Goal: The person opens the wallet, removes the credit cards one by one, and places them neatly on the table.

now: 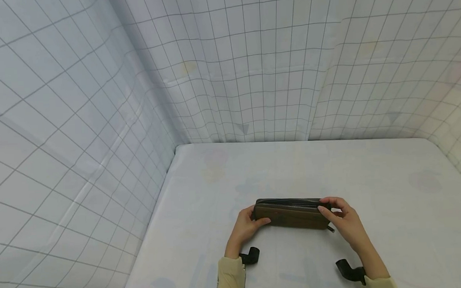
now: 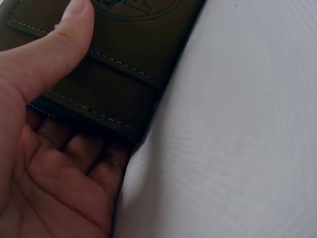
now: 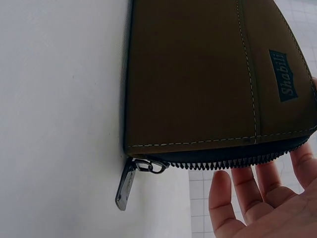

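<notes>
Your left grip [image 1: 244,225] is closed around the left end of a long, rectangular, olive-brown, leather-like zip wallet [image 1: 291,216]: thumb laid on one broad face, fingers bent behind. Your right grip [image 1: 346,222] holds the opposite end, thumb and forefinger set narrowly apart at the upper rim. You cannot tell from these views how firmly its other fingers bear on the wallet.

Around you stand white cloth walls [image 1: 258,74] marked with a dark line grid. Before you extends the broad, flat, white bench [image 1: 194,197], faintly blotched. The wallet is between your two grips, over the near half of the bench, long axis left to right, zipped rim upward and parted. You cannot determine whether its underside touches the bench.

Pale yellow sleeves [image 1: 230,277] cover your forearms. A black, bent wrist unit [image 1: 251,255] is fitted at each wrist. On the wallet, note the light stitching, the round embossed design [image 2: 141,7] beside your left thumb, and the dark "Shabili" label [image 3: 285,77]. A flat metal zip pull [image 3: 125,191] hangs at the right-hand corner, adjoining the small, dark zip teeth [image 3: 223,165].
</notes>
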The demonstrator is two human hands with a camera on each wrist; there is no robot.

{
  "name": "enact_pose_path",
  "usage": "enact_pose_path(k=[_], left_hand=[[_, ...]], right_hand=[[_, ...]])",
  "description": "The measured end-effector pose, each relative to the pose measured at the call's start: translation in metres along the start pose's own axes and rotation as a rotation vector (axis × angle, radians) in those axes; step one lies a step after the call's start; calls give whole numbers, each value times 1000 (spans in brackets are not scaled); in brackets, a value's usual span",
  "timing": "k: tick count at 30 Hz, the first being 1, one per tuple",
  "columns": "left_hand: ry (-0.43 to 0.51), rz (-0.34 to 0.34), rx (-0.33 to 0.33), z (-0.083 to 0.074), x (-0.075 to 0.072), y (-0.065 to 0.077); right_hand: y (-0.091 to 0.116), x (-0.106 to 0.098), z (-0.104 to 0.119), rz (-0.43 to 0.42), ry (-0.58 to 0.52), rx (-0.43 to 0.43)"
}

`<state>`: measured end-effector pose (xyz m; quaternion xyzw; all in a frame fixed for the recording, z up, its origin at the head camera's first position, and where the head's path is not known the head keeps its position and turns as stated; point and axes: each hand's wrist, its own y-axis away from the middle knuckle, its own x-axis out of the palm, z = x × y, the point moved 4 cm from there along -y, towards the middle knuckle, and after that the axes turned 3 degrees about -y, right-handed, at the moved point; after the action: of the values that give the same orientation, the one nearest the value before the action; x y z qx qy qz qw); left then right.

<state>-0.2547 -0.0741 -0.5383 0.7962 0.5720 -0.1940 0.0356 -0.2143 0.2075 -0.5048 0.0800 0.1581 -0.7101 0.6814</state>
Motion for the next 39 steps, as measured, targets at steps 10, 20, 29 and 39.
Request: enact_pose_path(k=[10, 20, 29, 39], left_hand=[[27, 4, -24, 16, 3, -2], [36, 43, -2, -20, -5, 5], [28, 40, -25, -24, -7, 8], [114, -2, 24, -25, -13, 7]], right_hand=[[1, 0, -3, 57, -16, 21], [1, 0, -6, 84, -50, 16], [2, 0, -6, 100, -40, -7], [2, 0, -6, 98, -37, -17]])
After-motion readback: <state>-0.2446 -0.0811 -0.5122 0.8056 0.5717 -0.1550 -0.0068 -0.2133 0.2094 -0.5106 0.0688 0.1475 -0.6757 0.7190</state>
